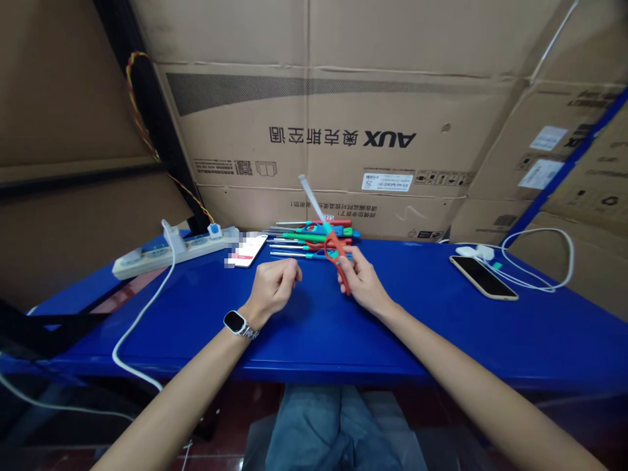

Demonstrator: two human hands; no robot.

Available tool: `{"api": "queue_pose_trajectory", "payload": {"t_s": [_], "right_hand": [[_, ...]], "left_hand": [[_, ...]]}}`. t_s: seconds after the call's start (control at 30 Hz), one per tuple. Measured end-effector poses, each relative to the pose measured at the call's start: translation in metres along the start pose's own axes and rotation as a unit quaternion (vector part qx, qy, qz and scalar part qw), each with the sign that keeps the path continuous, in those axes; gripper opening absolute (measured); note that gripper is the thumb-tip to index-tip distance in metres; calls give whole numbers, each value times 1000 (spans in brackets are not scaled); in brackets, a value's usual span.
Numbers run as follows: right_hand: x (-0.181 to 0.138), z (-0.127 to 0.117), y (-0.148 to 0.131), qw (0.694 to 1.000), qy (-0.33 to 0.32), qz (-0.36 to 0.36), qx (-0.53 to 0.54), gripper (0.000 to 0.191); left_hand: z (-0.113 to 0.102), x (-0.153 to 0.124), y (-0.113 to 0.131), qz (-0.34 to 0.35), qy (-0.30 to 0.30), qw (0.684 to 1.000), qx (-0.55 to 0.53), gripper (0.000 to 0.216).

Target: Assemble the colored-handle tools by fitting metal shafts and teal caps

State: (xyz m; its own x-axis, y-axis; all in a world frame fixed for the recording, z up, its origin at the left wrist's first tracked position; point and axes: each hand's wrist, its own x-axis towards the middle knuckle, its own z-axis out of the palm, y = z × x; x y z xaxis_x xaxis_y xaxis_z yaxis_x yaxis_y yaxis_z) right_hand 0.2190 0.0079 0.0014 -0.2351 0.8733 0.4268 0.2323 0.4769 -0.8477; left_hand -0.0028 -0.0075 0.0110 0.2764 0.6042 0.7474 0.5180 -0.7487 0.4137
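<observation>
A red long-nosed lighter (336,252) with a teal collar is in my right hand (362,278), its fingers wrapped round the handle. Its long tube, whitish and partly see-through toward the tip, slants up and to the left. My left hand (275,284) is curled in a fist over the blue table, apart from the lighter; nothing shows sticking out of it. Behind both hands lies a pile of several more long-nosed lighters (294,237) in red, green and blue, tubes pointing left. The held lighter overlaps part of this pile.
A phone with a lit screen (251,250) lies left of the pile. A white power strip (161,254) with a white cable (142,314) is at the left. On the right are a dark phone (483,277) and a coiled white cable (564,261). Cardboard (343,98) walls the back.
</observation>
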Motion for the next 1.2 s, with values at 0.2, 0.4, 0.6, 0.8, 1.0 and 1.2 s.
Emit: {"api": "queue_pose_trajectory", "payload": {"t_s": [0.2, 0.4, 0.6, 0.8, 1.0, 1.2], "right_hand": [[-6, 3, 2, 943, -121, -79, -299, 36], [-4, 4, 4, 890, -230, -130, -372, 35], [-2, -3, 6, 911, -199, -123, -338, 38], [10, -45, 19, 948, -4, 8, -318, 21], [18, -74, 31, 897, 24, 174, -406, 21], [26, -66, 30, 878, 9, 199, -435, 17]], "left_hand": [[1, -2, 4, 151, -36, 986, 54, 43], [12, -1, 3, 97, -97, 983, 118, 41], [19, 3, 2, 84, -114, 984, 107, 41], [34, 39, 9, 53, -196, 973, 112, 36], [76, 80, 3, 22, -271, 959, 81, 17], [96, 81, -5, -10, -279, 958, 70, 15]]}}
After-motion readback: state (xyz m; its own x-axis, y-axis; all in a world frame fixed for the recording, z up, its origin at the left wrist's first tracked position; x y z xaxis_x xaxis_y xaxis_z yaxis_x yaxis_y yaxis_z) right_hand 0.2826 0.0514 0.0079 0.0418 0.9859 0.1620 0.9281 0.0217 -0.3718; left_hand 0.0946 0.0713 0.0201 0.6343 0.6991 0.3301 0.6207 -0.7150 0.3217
